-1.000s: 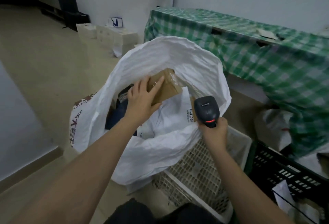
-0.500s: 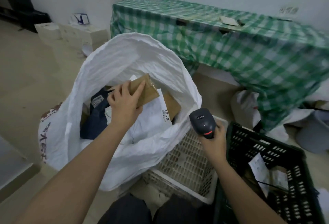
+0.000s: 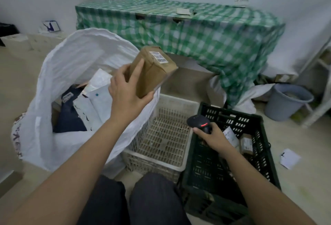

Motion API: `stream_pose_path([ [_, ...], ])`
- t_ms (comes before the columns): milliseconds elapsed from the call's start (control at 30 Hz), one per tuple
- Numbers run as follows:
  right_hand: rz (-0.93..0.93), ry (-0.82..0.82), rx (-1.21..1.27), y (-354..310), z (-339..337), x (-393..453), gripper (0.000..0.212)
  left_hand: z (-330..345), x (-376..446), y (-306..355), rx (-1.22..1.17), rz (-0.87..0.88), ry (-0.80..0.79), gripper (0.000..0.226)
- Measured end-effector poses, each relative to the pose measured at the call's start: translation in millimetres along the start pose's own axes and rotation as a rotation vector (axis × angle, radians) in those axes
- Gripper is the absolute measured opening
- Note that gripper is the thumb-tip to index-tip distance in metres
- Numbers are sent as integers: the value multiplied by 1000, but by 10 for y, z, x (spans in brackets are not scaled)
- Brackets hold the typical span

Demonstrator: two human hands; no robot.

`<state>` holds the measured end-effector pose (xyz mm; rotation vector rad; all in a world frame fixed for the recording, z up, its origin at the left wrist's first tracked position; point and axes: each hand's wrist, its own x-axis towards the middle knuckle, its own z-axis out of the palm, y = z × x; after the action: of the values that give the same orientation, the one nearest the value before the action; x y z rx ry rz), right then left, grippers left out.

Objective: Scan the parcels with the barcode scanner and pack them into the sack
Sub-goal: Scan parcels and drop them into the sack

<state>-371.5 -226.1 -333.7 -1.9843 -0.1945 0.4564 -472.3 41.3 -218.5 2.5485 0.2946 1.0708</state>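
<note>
Head view: L hand [image 3: 127, 95] grips brown parcel [image 3: 152, 70], fingers [image 3: 137, 69] clamped on its side, held tilted above sack [image 3: 78, 58] rim, label up. R hand [image 3: 213, 138] wrapped round scanner [image 3: 198, 122] over black crate [image 3: 231, 119], low, aimed left. To do well: bring scanner w/ window square to the label, then lower parcel into sack. Both forearms extended fwd.

Label [image 3: 160, 57] print on brown parcel [image 3: 152, 71] blurred; scanner [image 3: 199, 123] handle hidden in right hand [image 3: 213, 138].
</note>
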Motion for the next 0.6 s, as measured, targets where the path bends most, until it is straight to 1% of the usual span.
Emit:
stream_pose_path([
  [67, 47, -6, -10, 134, -179, -28, 44, 135, 3, 256, -43, 71, -34, 85],
  [167, 89, 14, 52, 403, -413, -19, 37, 479, -6, 553, -88, 147, -104, 84],
  [300, 171, 33, 153, 855, -599, 120, 28, 1142, -80, 753, -171, 161, -261, 86],
  [367, 221, 54, 170, 1183, -604, 286, 28, 1517, -136, 736, -212, 128, -359, 87],
  [467, 291, 66, 98, 1714, -482, 577, 36, 2056, -229, 568, -258, 42, -471, 88],
  [533, 356, 77, 67, 2041, -338, 779, 41, 2377, -288, 380, -269, -29, -503, 88],
  [600, 428, 110, 87, 2354, -177, 989, 50, 2646, -330, 189, -300, -108, -501, 90],
])
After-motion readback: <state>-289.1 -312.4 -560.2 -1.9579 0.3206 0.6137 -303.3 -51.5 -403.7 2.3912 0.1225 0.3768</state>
